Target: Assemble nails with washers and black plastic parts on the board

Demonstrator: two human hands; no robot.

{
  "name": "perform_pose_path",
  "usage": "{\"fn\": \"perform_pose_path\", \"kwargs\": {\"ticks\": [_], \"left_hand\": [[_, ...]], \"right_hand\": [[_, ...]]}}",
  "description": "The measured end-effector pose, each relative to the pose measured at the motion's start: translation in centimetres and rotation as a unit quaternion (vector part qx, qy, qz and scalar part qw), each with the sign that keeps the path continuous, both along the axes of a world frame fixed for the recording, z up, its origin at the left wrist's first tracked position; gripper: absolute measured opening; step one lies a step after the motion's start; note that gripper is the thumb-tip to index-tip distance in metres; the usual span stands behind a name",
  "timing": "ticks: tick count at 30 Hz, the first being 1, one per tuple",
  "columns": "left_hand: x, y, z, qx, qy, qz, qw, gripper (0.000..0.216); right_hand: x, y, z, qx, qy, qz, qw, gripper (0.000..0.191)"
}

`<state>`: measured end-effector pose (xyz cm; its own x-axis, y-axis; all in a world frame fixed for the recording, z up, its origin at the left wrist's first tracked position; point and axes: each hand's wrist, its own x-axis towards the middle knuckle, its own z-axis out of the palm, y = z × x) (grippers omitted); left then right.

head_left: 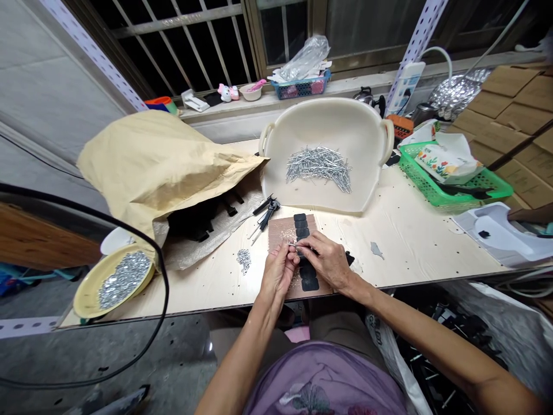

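Both my hands meet over a brown board (279, 229) near the table's front edge. My left hand (276, 272) and my right hand (325, 258) each pinch an end of a thin metal pin (294, 245) held between them. A column of black flat pieces (300, 225) lies on the board, partly hidden under my right hand. A small pile of silvery bits (244, 259) sits just left of my left hand. Black-handled pins (264, 212) lie beyond the board.
A white plastic basin (367, 138) holds a heap of metal pins (319, 164) behind the board. A tan sack (164, 164) with black parts lies left. A yellow plate (88, 294) of silvery bits sits at the left corner. A green basket (453, 193) stands right.
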<state>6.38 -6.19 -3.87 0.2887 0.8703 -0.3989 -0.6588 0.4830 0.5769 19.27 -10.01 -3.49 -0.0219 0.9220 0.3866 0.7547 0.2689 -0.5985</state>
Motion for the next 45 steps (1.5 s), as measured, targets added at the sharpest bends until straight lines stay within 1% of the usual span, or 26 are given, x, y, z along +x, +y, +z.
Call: {"fn": "perform_pose_path", "kwargs": {"ticks": [2, 7, 12, 15, 20, 24, 31, 35, 41, 43, 45], "left_hand": [[-0.1, 0.3, -0.1, -0.021, -0.018, 0.006, 1.000, 0.008], [0.0, 0.6, 0.1, -0.044, -0.035, -0.006, 0.998, 0.010], [-0.1, 1.0, 0.1, -0.051, -0.013, -0.007, 0.999, 0.010], [-0.1, 1.1, -0.1, -0.022, 0.021, 0.001, 1.000, 0.003], [0.3, 0.6, -0.1, 0.045, 0.090, -0.004, 0.995, 0.024], [0.8, 0.2, -0.2, 0.079, 0.141, -0.008, 0.987, 0.030], [1.1, -0.2, -0.5, 0.107, 0.197, 0.020, 0.974, 0.030], [0.9, -0.4, -0.6, 0.117, 0.210, 0.001, 0.971, 0.030], [0.6, -0.2, -1.3, 0.127, 0.227, -0.011, 0.966, 0.030], [0.5, -0.1, -1.4, 0.132, 0.236, -0.020, 0.962, 0.029], [0.4, 0.0, -1.3, 0.141, 0.249, -0.032, 0.957, 0.028]], "right_hand": [[0.0, 0.0, 0.0, -0.001, 0.011, -0.004, 1.000, 0.017], [0.3, -0.1, -0.2, -0.007, -0.003, -0.025, 1.000, 0.016], [0.7, -0.1, -0.3, 0.003, -0.044, -0.023, 0.999, 0.018], [0.8, -0.2, -0.4, 0.012, -0.072, -0.011, 0.997, 0.019], [0.7, -0.3, -0.4, 0.012, -0.083, -0.019, 0.996, 0.019], [0.6, -0.3, -0.4, 0.014, -0.107, -0.027, 0.994, 0.019], [0.6, -0.6, -0.2, 0.013, -0.125, -0.046, 0.991, 0.018], [0.6, -0.6, -0.3, 0.008, -0.134, -0.059, 0.989, 0.017], [0.7, -0.8, 0.0, 0.038, -0.206, -0.055, 0.976, 0.020], [0.9, -0.8, 0.1, 0.031, -0.205, -0.045, 0.977, 0.020], [1.1, -0.8, 0.0, 0.009, -0.187, -0.037, 0.982, 0.021]]}}
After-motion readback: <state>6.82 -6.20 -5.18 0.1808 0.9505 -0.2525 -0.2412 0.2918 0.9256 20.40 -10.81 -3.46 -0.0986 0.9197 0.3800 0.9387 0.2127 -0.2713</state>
